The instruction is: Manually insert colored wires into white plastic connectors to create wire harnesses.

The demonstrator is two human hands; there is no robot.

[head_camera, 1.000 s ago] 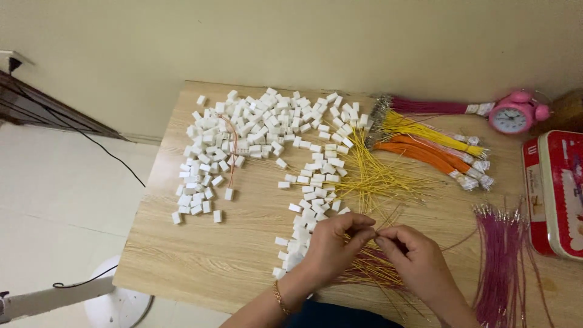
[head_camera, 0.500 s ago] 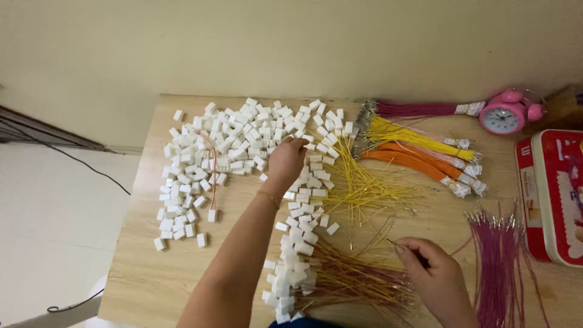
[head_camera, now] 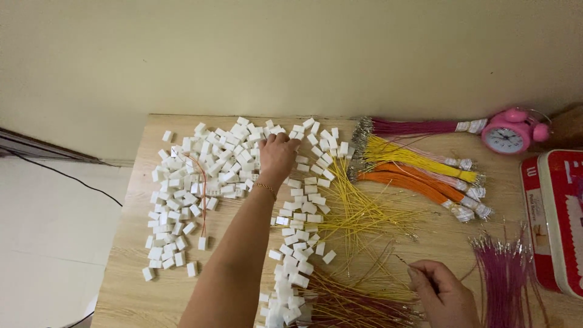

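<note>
Across the worktop (head_camera: 133,285): light wood-grain top, set against a plain wall; everything below is laid on it.
Connector pile (head_camera: 212,176): small white plastic housings, spread over the left and centre, thinning into a strip that runs down toward the near edge.
Loose yellow wires (head_camera: 358,212): fanned out at centre, just right of the white strip, metal terminals on the ends.
Bundled wires (head_camera: 419,176): orange, yellow and magenta bundles, taped at the right ends, laid far right of centre.
Magenta wires (head_camera: 504,267): loose bunch near the right edge, beside a red tin (head_camera: 555,218).
Dark wires (head_camera: 352,304): assembled-looking bunch at the near edge, against the white strip.
Alarm clock (head_camera: 509,132): pink, far right corner.
Left hand (head_camera: 278,155): stretched out to the far part of the pile, fingers curled down onto the housings; grip closed over them, but whether one is actually pinched cannot be told.
Right hand (head_camera: 440,291): near edge, right of centre; thumb and fingers closed on a thin wire (head_camera: 402,261), terminal end pointing up-left.
Step in hand (judged): a housing is being picked while the wire is kept ready.
Next move (judged): one single housing must be separated from its neighbours and brought to the wire's terminal end.
</note>
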